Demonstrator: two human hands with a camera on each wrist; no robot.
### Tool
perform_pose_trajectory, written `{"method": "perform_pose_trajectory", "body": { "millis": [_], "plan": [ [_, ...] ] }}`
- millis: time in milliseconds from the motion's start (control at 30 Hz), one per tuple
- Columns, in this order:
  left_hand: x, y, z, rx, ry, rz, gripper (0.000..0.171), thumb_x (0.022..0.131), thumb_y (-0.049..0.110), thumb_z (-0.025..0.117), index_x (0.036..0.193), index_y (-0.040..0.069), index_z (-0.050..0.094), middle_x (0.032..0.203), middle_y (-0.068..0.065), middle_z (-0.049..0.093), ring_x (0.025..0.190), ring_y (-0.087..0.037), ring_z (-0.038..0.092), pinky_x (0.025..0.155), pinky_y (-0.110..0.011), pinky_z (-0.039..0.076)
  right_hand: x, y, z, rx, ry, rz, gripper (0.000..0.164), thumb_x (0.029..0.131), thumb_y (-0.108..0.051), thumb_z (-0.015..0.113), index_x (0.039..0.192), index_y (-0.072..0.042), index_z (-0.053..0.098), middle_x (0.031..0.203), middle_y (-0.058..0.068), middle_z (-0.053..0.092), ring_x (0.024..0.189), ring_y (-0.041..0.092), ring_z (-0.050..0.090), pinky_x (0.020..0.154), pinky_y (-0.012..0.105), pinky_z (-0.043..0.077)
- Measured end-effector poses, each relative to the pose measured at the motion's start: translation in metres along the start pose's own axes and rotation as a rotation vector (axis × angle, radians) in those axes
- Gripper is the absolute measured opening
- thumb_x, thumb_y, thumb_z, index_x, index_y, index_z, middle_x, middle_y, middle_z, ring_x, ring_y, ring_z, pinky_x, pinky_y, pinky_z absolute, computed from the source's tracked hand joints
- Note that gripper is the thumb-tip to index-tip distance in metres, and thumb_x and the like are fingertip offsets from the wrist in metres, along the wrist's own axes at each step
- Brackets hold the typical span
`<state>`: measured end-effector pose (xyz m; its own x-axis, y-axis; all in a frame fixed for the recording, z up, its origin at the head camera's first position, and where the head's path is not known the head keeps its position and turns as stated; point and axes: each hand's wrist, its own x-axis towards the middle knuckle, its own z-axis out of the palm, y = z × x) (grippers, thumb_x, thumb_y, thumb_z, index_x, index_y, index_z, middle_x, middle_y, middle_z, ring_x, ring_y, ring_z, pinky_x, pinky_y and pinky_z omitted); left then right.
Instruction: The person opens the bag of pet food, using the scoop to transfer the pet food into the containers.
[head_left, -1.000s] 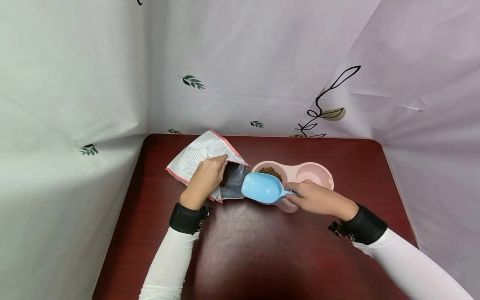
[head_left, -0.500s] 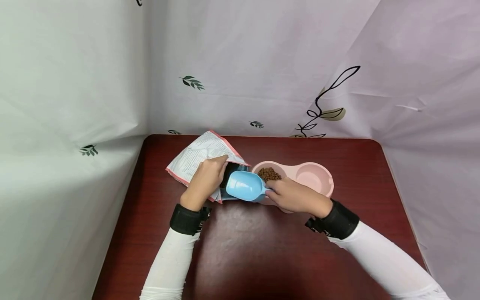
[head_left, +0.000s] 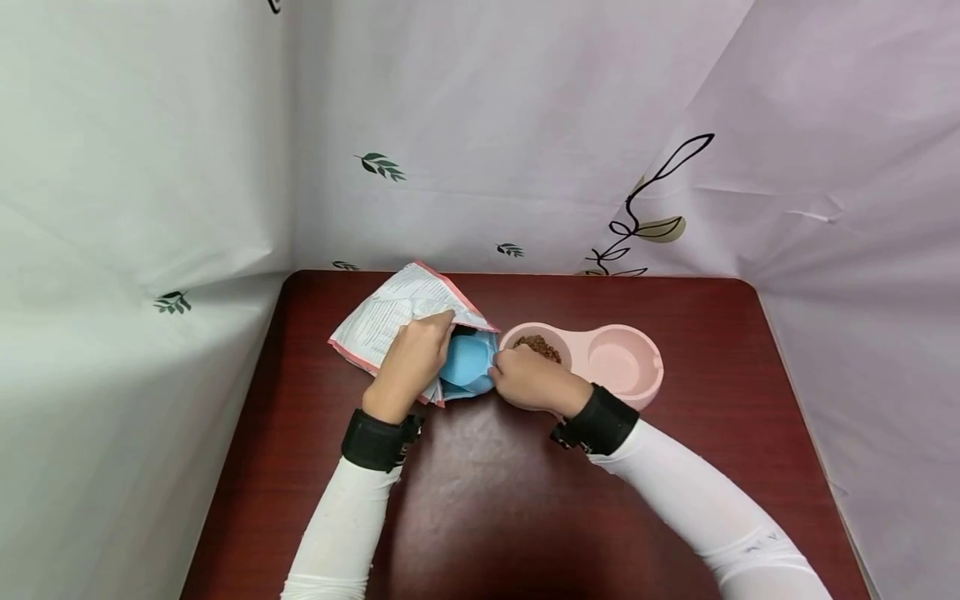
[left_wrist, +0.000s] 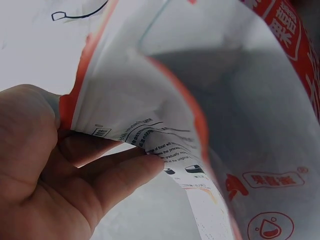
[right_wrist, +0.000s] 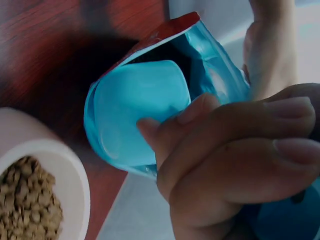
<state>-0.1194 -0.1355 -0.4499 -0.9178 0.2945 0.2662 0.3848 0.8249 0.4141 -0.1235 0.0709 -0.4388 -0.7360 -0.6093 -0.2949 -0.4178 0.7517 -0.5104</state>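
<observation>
My left hand (head_left: 411, 360) grips the upper edge of a white food bag (head_left: 393, 312) with red trim, its mouth held apart. In the left wrist view, thumb and fingers (left_wrist: 135, 172) pinch the printed bag film. My right hand (head_left: 536, 379) holds a blue scoop (head_left: 467, 360) by its handle, and the bowl of the scoop sits inside the bag's mouth. From the right wrist view, the scoop (right_wrist: 140, 107) covers most of the opening, so the bag's depth is hidden. Beside the hand, brown kibble (head_left: 542, 346) lies in one cup of a pink pet bowl (head_left: 581, 342).
The pink bowl's right cup (head_left: 621, 364) shows a bare bottom. Everything stands on a dark red table (head_left: 480, 500), with white leaf-patterned cloth (head_left: 450, 125) hanging behind and at both sides.
My right hand has moved left, carrying the scoop from over the pink bowl into the bag's mouth. The left hand and the bag have stayed in place.
</observation>
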Motion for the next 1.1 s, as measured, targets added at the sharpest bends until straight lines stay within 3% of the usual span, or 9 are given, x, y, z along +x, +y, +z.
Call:
{"method": "perform_pose_trajectory", "body": {
  "millis": [267, 533, 733, 967, 1100],
  "plan": [
    [0.0, 0.001, 0.0, 0.016, -0.002, 0.006, 0.028, 0.107, 0.009, 0.056, 0.128, -0.001, 0.07, 0.123, -0.017, 0.074, 0.11, -0.032, 0.073, 0.087, -0.045, 0.062, 0.021, -0.005, 0.017, 0.062, 0.019, 0.053, 0.028, 0.108, -0.015, 0.048, 0.091, -0.003, 0.067, 0.068, 0.003, 0.052, 0.064, 0.017, 0.052, 0.063, 0.035, 0.047],
    [0.0, 0.004, 0.002, 0.041, 0.015, 0.028, 0.022, 0.106, 0.008, 0.056, 0.117, -0.003, 0.071, 0.112, -0.018, 0.076, 0.098, -0.033, 0.075, 0.078, -0.045, 0.062, 0.035, -0.003, 0.035, 0.216, 0.085, 0.044, 0.035, 0.107, -0.014, 0.049, 0.073, -0.011, 0.053, 0.063, -0.001, 0.041, 0.058, 0.014, 0.045, 0.056, 0.027, 0.038],
    [0.0, 0.004, 0.003, 0.054, 0.003, 0.04, 0.022, 0.107, 0.007, 0.054, 0.116, -0.003, 0.071, 0.111, -0.018, 0.076, 0.096, -0.033, 0.075, 0.076, -0.044, 0.062, 0.043, -0.003, 0.046, 0.19, 0.168, 0.038, 0.039, 0.106, -0.017, 0.051, 0.068, -0.015, 0.048, 0.061, -0.004, 0.041, 0.055, 0.013, 0.046, 0.054, 0.027, 0.038],
    [-0.001, 0.003, 0.003, 0.062, 0.005, 0.054, 0.018, 0.106, 0.005, 0.055, 0.112, -0.002, 0.071, 0.104, -0.017, 0.076, 0.087, -0.03, 0.075, 0.069, -0.04, 0.061, 0.054, -0.007, 0.056, 0.246, 0.197, 0.049, 0.035, 0.107, -0.018, 0.049, 0.072, -0.014, 0.053, 0.061, -0.002, 0.043, 0.053, 0.013, 0.045, 0.052, 0.026, 0.037],
    [-0.002, 0.001, 0.002, 0.052, -0.004, 0.05, 0.023, 0.106, 0.005, 0.055, 0.12, -0.004, 0.07, 0.112, -0.018, 0.076, 0.095, -0.031, 0.076, 0.075, -0.041, 0.062, 0.059, -0.01, 0.059, 0.258, 0.223, 0.05, 0.032, 0.106, -0.016, 0.049, 0.076, -0.011, 0.058, 0.063, -0.001, 0.046, 0.055, 0.013, 0.048, 0.051, 0.027, 0.039]
  ]
}}
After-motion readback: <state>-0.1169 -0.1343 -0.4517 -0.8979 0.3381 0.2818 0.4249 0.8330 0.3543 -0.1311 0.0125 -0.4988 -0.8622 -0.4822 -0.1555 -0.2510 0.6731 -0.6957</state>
